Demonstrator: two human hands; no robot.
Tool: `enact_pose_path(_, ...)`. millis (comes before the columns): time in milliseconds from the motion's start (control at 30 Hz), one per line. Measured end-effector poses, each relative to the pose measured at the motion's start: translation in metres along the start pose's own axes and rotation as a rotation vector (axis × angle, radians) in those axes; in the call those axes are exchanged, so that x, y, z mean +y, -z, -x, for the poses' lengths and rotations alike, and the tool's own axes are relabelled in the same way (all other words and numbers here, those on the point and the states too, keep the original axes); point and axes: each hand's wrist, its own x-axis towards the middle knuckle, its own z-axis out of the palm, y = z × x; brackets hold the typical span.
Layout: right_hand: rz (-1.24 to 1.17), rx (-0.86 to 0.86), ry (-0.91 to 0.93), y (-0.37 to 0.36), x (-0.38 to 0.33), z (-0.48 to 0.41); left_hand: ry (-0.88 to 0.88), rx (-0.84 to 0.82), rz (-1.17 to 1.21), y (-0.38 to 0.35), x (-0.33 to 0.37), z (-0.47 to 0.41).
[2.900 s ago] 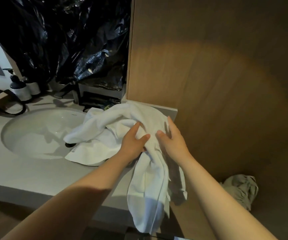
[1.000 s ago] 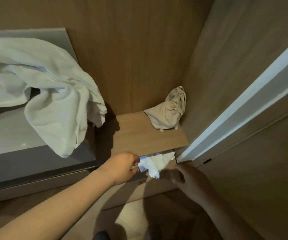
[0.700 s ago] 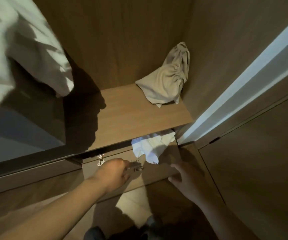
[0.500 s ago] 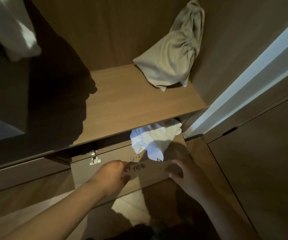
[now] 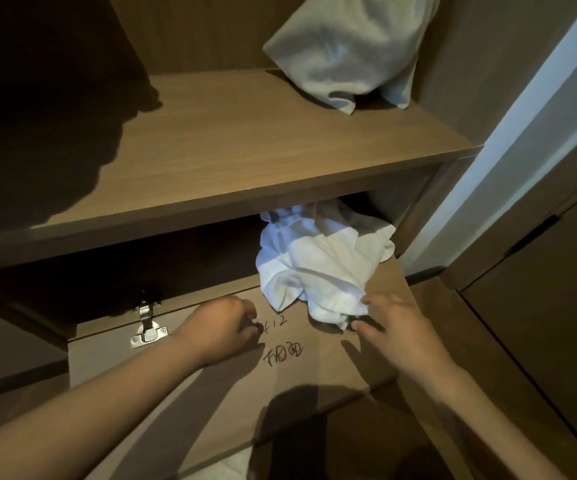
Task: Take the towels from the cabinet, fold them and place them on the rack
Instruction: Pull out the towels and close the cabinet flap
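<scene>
A crumpled white towel (image 5: 321, 258) spills out of the cabinet's lower compartment, under the wooden shelf (image 5: 245, 140), and lies on the dropped-open flap door (image 5: 210, 393). My right hand (image 5: 397, 327) reaches in from the right, and its thumb and fingers pinch the towel's lowest corner. To the left of the towel, my left hand (image 5: 221, 327) rests on the door's inner face beside handwritten marks. Its fingers are curled and it holds nothing. The rack is out of view.
A beige cloth bundle (image 5: 345, 53) leans in the shelf's back right corner. A metal hinge (image 5: 146, 323) sits at the flap's left edge. A white strip (image 5: 508, 161) and a wooden panel (image 5: 557, 306) close off the right side. The left of the cabinet is in deep shadow.
The view swung from the sink counter down to the cabinet. The flap door came open, the white towel spilled further out, and my right hand reached its lower corner.
</scene>
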Motion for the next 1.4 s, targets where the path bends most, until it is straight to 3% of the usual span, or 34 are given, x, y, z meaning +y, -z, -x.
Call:
enact_pose_path(400, -0.239, 0.253, 0.1, -0.018, 0.005, -0.056, 0.109, 0.245, 0.164, -0.037, -0.003, -0.022)
enact_pose_path(733, -0.397, 0.226, -0.066, -0.027, 0.023, -0.116, 0.095, 0.327, 0.381, -0.051, 0.009, -0.074)
enact_pose_path(933, -0.305, 0.126, -0.11, -0.043, 0.037, -0.15, 0.155, 0.342, 0.501, -0.057, 0.012, -0.104)
enact_pose_path(1033, -0.378, 0.088, -0.132, -0.053, 0.041, -0.162, 0.235, 0.332, 0.566, -0.057, 0.013, -0.118)
enact_pose_path(1400, -0.471, 0.144, -0.042, -0.069, 0.05, -0.154, 0.162, 0.35, 0.501, -0.067, 0.005, -0.122)
